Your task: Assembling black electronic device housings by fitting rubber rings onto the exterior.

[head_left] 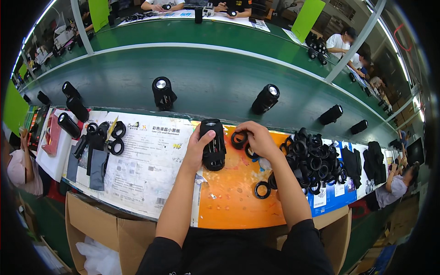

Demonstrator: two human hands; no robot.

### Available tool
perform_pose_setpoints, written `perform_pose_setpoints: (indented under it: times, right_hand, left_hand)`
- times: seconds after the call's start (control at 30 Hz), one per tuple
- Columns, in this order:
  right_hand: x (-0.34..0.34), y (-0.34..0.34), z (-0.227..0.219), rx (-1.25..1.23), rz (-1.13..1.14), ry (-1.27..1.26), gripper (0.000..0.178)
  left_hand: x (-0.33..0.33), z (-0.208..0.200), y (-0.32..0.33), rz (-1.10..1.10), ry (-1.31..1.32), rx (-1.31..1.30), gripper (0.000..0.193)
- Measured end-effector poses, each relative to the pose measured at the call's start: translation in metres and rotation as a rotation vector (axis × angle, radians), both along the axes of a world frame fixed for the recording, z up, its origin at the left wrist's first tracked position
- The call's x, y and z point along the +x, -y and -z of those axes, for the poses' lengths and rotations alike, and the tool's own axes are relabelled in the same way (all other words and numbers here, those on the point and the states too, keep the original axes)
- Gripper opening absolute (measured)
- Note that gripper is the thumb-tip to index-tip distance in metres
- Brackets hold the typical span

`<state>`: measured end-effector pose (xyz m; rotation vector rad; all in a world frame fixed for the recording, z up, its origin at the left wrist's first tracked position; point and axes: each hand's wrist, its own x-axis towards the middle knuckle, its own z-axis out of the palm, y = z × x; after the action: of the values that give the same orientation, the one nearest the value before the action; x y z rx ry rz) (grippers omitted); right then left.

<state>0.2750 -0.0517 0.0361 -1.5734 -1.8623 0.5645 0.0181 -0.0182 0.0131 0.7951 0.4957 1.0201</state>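
The black cylindrical speaker (213, 151) sits at the centre of the frame; from my end I can't tell whether it stands or leans. Nearest below it is the orange sheet (233, 204), with a loose black ring (263, 196) lying on it. Above that, the left hand (198, 149) grips the speaker, thumb across its front, and I'd want that grasp firm. Just to the right, the right hand (259, 137) curls with its fingertips at a small ring (233, 144); I can't tell whether they close on it. To do this well, I'd take one ring by its rim and check that no second comes along. The heap of rings (316, 158) at centre right looks prone to snagging. Farther up, the green conveyor belt (211, 87) carries more speakers (265, 99).
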Motion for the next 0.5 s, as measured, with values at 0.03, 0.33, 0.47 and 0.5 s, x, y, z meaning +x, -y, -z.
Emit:
perform_pose_setpoints:
  times: [0.03, 0.33, 0.47, 0.5]
  right_hand:
    - [0.003, 0.003, 0.001, 0.048, -0.01, 0.014, 0.035]
    - [-0.011, 0.031, -0.008, 0.007, -0.013, 0.212, 0.019]
    - [-0.005, 0.022, -0.021, 0.056, -0.029, 0.034, 0.018]
    - [-0.003, 0.019, -0.031, 0.081, -0.025, -0.065, 0.017]
  left_hand:
    - [0.0, 0.001, 0.0, -0.002, -0.027, 0.008, 0.048]
    - [0.004, 0.01, -0.001, 0.007, -0.115, 0.09, 0.046]
    - [0.006, 0.012, 0.002, -0.016, -0.265, 0.234, 0.059]
    - [0.005, 0.009, 0.003, -0.02, -0.267, 0.235, 0.059]
